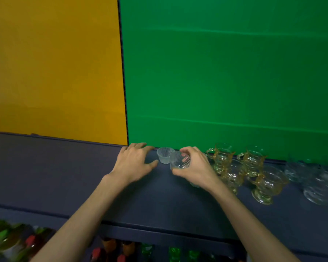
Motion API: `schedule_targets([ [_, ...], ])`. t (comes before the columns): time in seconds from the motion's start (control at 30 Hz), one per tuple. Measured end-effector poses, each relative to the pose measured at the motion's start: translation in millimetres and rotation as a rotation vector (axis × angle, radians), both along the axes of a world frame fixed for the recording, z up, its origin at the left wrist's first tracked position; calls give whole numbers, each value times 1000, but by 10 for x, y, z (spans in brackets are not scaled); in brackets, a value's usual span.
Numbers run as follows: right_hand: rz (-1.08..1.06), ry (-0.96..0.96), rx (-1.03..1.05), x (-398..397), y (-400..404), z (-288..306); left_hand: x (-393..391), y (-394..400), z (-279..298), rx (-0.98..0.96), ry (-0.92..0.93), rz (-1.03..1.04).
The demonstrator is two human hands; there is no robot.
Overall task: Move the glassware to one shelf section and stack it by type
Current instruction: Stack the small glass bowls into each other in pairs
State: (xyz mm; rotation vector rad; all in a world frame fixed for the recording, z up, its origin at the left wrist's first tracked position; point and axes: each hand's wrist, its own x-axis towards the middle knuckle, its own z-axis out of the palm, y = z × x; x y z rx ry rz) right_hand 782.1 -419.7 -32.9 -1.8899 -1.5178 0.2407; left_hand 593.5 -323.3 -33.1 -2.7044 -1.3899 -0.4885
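Two ribbed cups: right hand [194, 167] grips one [179, 161], other [164, 155] stands beside.

Yellow panel [53, 69] left, green panel [229, 72] right, behind dark blue shelf [45, 173]; possibly another shelf below.

we saw dim, even light with soft shadows and no glare. wide-angle bending curved the shelf edge [45, 212]. blur smeared the clear glasses [318, 184] at four o'clock and coloured glassware [9, 241] at eight.
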Motion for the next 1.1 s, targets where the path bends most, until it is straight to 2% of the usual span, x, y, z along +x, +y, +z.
schedule_targets([
  [0.23,8,9,-98,-216,273,-239,-257,175,-50,-13,-2,0],
  [0.6,-7,-25,-142,-351,371,-393,-350,344,-122,-5,-19,-25],
  [0.9,-18,-73,-130,-348,395,-226,-148,513,50,28,-30,-86],
  [0.97,-41,-110,-96,-264,379,-85,-60,535,120,45,-27,-113],
  [1.1,-102,-348,-137,38,394,183,177,582,199,25,-9,-147],
])
